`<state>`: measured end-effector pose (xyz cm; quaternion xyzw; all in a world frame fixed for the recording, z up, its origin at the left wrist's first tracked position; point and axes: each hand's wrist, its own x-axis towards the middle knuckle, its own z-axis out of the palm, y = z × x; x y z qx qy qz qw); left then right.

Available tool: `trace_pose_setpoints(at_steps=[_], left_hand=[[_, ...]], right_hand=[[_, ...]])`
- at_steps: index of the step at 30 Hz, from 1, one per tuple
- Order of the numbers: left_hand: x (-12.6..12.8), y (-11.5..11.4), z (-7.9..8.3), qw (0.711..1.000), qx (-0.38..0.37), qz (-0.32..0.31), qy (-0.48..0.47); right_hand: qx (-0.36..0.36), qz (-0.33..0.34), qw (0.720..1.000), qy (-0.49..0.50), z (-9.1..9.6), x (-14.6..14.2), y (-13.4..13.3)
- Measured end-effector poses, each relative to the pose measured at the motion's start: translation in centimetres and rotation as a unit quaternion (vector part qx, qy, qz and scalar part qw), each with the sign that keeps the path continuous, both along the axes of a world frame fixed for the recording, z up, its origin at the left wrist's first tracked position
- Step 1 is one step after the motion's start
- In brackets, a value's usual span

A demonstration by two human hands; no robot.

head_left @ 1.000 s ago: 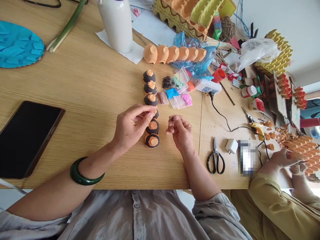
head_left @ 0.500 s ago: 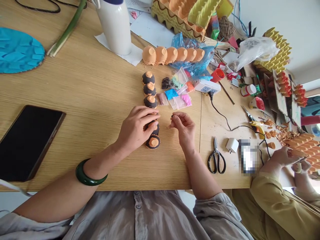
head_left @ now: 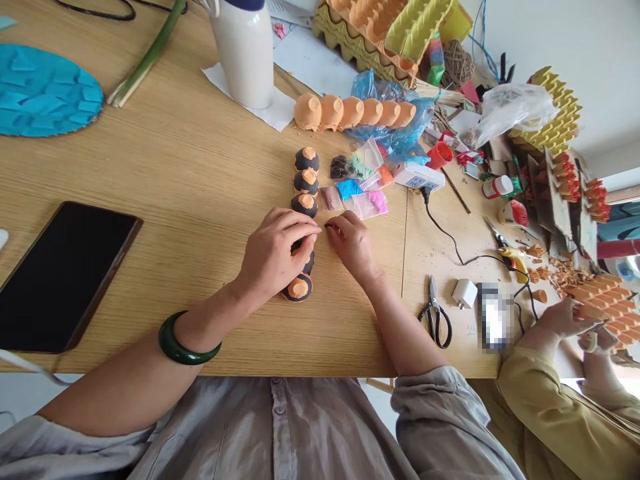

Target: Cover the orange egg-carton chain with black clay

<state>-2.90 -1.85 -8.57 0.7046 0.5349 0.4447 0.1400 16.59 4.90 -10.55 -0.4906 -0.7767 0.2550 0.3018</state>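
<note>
A strip of egg-carton cups [head_left: 306, 181] lies lengthwise before me, orange at the tops with a black, clay-like layer around the sides. My left hand [head_left: 273, 252] is closed over its middle, thumb on the near side and fingers across the cups, hiding part of it. Just right of the strip, my right hand [head_left: 354, 245] pinches a small black piece [head_left: 328, 225], probably soft clay, between thumb and fingers. Small clear bags of coloured material, among them a blue one [head_left: 349, 189] and a black one [head_left: 340, 167], lie beyond my right hand.
A plain orange egg-carton strip [head_left: 350, 113] lies farther back, near a white jug [head_left: 245, 60]. Scissors [head_left: 435, 313], a white adapter [head_left: 465, 293] and a power strip [head_left: 419, 176] are on the right. A phone [head_left: 67, 273] lies left. Another person's hands [head_left: 565, 319] work at far right.
My right hand has moved left, closer to the strip, with the black piece in its fingers. The strip's near end has shifted slightly left under my left hand. The view has shifted slightly.
</note>
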Motion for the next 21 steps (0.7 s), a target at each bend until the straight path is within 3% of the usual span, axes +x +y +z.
trace_pose_setpoints(at_steps=[4, 9, 14, 18, 21], left_hand=[[0.0, 0.0, 0.1, 1.0, -0.003, 0.004, 0.002], [-0.2, 0.0, 0.0, 0.999, -0.02, -0.008, -0.026], [-0.4, 0.0, -0.2, 0.997, -0.03, -0.035, -0.063], [-0.4, -0.1, -0.5, 0.997, -0.016, -0.041, -0.056], [-0.2, -0.1, -0.4, 0.997, -0.01, -0.04, -0.062]], right_hand=[[0.018, -0.038, 0.997, 0.066, 1.5, 0.8, 0.3], [-0.094, -0.136, 0.976, 0.14, 4.2, 4.0, -0.5], [-0.105, -0.197, 0.971, 0.085, 6.8, 8.8, -3.6], [-0.097, -0.195, 0.976, 0.019, 7.0, 11.4, -6.4], [-0.098, -0.229, 0.967, 0.052, 6.4, 11.4, -7.4]])
